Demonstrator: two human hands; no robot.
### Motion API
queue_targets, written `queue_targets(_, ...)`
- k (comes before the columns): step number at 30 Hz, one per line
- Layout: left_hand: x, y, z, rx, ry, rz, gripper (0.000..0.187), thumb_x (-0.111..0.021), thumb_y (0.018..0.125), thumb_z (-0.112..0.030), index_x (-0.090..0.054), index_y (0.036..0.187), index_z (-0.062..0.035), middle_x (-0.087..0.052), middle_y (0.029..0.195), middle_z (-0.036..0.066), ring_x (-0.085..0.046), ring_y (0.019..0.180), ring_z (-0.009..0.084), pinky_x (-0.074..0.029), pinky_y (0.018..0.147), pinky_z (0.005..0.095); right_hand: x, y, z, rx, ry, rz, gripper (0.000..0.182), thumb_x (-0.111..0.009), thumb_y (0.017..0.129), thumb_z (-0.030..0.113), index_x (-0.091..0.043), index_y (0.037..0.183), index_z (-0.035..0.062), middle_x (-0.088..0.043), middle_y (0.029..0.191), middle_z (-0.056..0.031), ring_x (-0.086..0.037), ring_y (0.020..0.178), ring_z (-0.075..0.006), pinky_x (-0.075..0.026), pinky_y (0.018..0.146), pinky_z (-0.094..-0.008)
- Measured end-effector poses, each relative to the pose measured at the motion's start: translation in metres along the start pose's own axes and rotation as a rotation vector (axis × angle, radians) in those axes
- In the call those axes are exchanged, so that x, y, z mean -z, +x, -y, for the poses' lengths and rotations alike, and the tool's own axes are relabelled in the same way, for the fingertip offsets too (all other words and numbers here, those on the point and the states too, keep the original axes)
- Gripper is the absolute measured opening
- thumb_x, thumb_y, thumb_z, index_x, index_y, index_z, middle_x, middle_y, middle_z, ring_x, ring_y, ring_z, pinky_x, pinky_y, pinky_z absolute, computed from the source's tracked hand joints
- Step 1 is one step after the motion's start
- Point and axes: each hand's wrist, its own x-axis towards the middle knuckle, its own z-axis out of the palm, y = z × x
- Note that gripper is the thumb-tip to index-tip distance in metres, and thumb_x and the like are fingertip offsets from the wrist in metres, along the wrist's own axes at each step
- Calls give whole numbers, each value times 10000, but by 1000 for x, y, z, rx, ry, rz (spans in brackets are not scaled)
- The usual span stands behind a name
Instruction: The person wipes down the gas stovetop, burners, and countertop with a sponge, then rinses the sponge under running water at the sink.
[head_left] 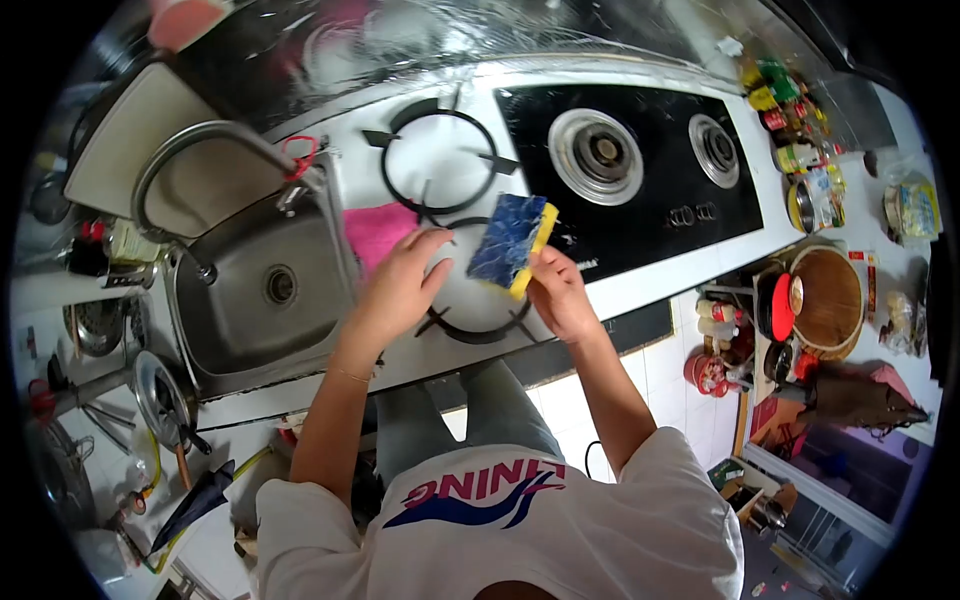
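Note:
A sponge with a dark blue marbled face and a yellow edge (507,240) is tilted up over the counter. My right hand (562,296) grips its lower right corner between thumb and fingers. To the left of the sponge, my left hand (402,277) holds nothing, its thumb and fingers apart. A pink cloth (372,232) lies flat on the counter just beyond that hand. Two black pan supports rest on the white counter: the far one (388,178) past the cloth, the near one (480,337) beneath the sponge and partly hidden by it and my hands.
On the left is a steel sink (230,355) with a curved faucet (150,180). To the right, a black gas stove (660,215) shows two bare burners (606,150). Bottles and jars (795,155) line the far right, near a round wooden board (828,300).

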Motion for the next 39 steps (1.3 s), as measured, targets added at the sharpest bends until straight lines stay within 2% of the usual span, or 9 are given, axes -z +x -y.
queue_targets(2,17,-13,13,107,-115,-19,296,-573,954,-122,-553,1213,20,-630,1109,147,-619,988,262,-481,891,332,-48,16,-13,-80,152,177,281,-501,1017,156,-570,1235,-7,-631,1225,-76,-588,1125,-158,-420,1030,-325)
queue_targets(5,38,-41,56,566,-1071,-198,324,-401,1069,-250,-588,1203,-21,-657,1101,39,-611,974,111,-468,903,283,-102,44,-55,-99,305,285,297,-494,1014,142,-558,1259,-14,-627,1242,-81,-585,1141,-161,-425,1037,-337)
queue_targets(8,87,-81,81,615,-1480,-130,360,-387,1071,-306,-585,1217,-43,-649,1123,33,-612,1007,104,-468,931,289,-142,70,-107,-250,71,298,306,-504,1012,155,-560,1270,-1,-627,1237,-81,-572,1149,-145,-415,1042,-325)
queue_targets(13,121,-147,162,682,-1399,-367,343,-596,958,-131,-516,1272,-19,-643,1173,108,-656,1067,214,-534,900,372,-200,112,-178,-173,-824,21,290,-564,985,305,-606,1025,21,-652,820,-54,-626,707,-118,-482,617,-247)
queue_targets(16,137,-173,209,756,-1391,-417,409,-590,941,-78,-448,1316,-5,-625,1198,134,-664,1067,264,-539,911,403,-219,147,-185,-13,-781,-281,429,-473,1018,402,-524,966,-21,-611,749,-99,-596,520,-142,-449,406,-251)
queue_targets(21,143,-174,263,805,-1387,-505,495,-566,897,15,-370,1349,-42,-604,1214,155,-662,1061,314,-546,905,454,-248,204,-182,66,-958,-493,468,-469,1013,418,-564,918,-30,-619,679,-157,-630,549,-246,-485,473,-365)
queue_targets(24,132,-173,287,789,-1459,-548,558,-558,849,61,-363,1354,-76,-601,1210,163,-661,1045,329,-549,894,479,-247,217,-188,100,-1419,-489,443,-437,995,360,-657,916,-16,-656,887,-291,-621,867,-494,-489,789,-545)
queue_targets(31,138,-165,322,805,-1947,-530,441,-556,877,-127,-507,1312,-79,-620,1186,166,-625,1062,294,-522,909,501,-248,212,-203,283,-1540,-529,409,-430,989,312,-628,847,-17,-641,776,-305,-630,762,-492,-486,739,-572)
queue_targets(39,136,-155,334,759,-1795,-645,395,-530,971,-300,-545,1272,-45,-628,1196,146,-625,1058,276,-504,879,466,-259,209,-210,178,-1599,-516,438,-396,1020,334,-608,847,-9,-655,776,-284,-644,740,-471,-502,708,-553)
